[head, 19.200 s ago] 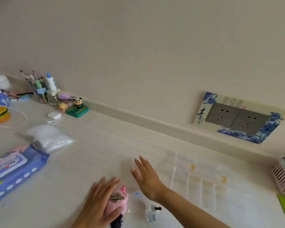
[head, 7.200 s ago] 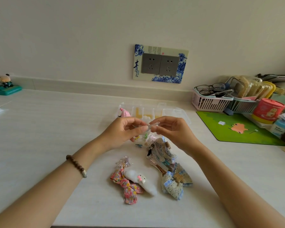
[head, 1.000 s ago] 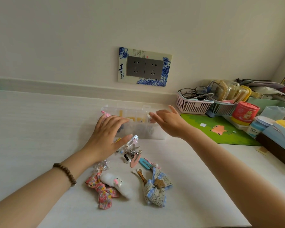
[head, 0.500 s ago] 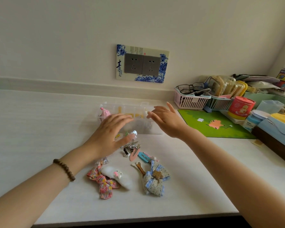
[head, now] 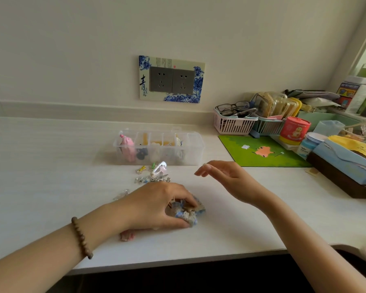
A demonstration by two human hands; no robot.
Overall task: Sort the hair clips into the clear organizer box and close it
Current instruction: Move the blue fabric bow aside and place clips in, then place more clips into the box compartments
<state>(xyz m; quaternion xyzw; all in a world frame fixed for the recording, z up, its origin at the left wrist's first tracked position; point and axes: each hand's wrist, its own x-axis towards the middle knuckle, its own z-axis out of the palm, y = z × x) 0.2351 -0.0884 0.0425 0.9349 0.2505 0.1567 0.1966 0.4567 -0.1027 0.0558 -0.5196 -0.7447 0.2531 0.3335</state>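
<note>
Head view: left hand pinches a lace bow clip, apparently, near the clear organizer box; right hand hovers empty, fingers spread.

left hand pinching, right hand hovering open

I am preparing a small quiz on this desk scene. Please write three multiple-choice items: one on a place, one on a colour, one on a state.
1. Where is the organizer box?
A. left of the green mat
B. on the mat
C. inside the pink basket

2. What colour is the clip in the box's leftmost compartment?
A. green
B. pink
C. black

3. What is the left hand doing?
A. hovering empty
B. closing the box
C. gripping the lace bow clip

Key: 1 A, the box stands beside the mat; 2 B, the pink clip; 3 C, fingers pinch the bow.
</note>
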